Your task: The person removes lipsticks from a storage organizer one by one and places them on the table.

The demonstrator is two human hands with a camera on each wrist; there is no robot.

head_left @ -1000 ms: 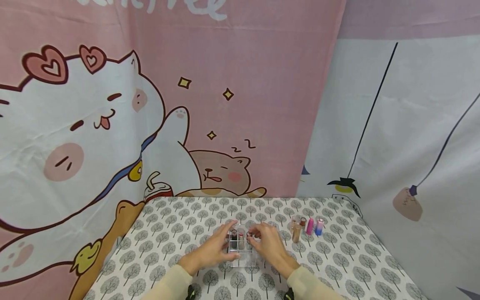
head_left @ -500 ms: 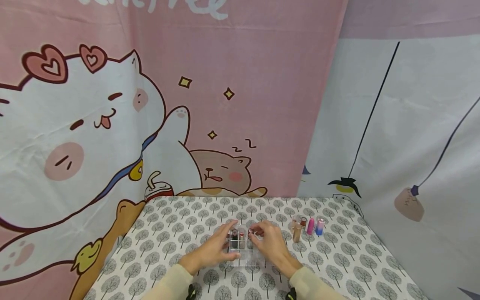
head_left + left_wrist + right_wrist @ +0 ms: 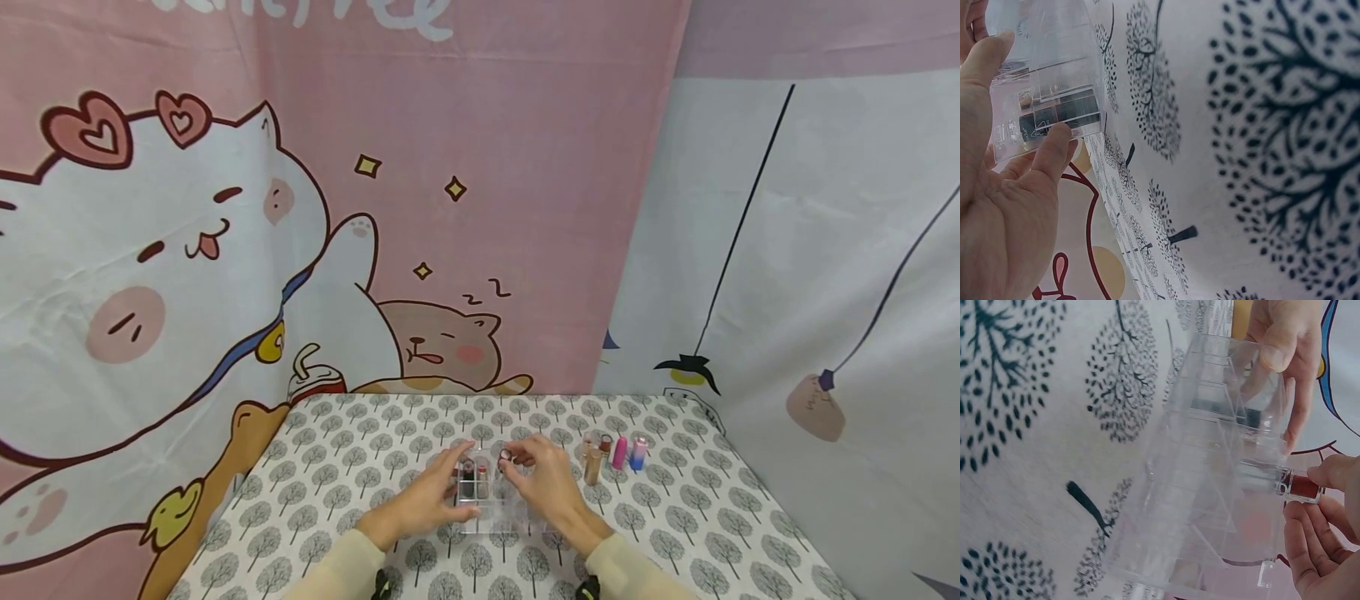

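A clear plastic lipstick organizer (image 3: 483,521) stands on the table in front of me. My left hand (image 3: 423,496) holds its left side, thumb at the near edge and fingers along the side. Inside its left compartments are a dark lipstick (image 3: 468,479) and a lighter one with a red top (image 3: 482,479). With thumb and fingertips, my right hand (image 3: 551,483) pinches the dark red end of a lipstick tube (image 3: 1302,486) at the organizer's right compartments. How deep the tube's lower end sits is hard to tell through the plastic.
To the right stand several more cosmetics tubes: a tan one (image 3: 592,467), a brown-topped one (image 3: 606,444), a bright pink one (image 3: 619,452) and a pink-and-blue one (image 3: 638,454). A tree-print cloth (image 3: 360,450) covers the table, with printed curtains (image 3: 525,208) behind.
My right hand has moved slightly up and right with the lipstick tube, which now shows higher above the organizer. My left hand has stayed in place on the organizer.
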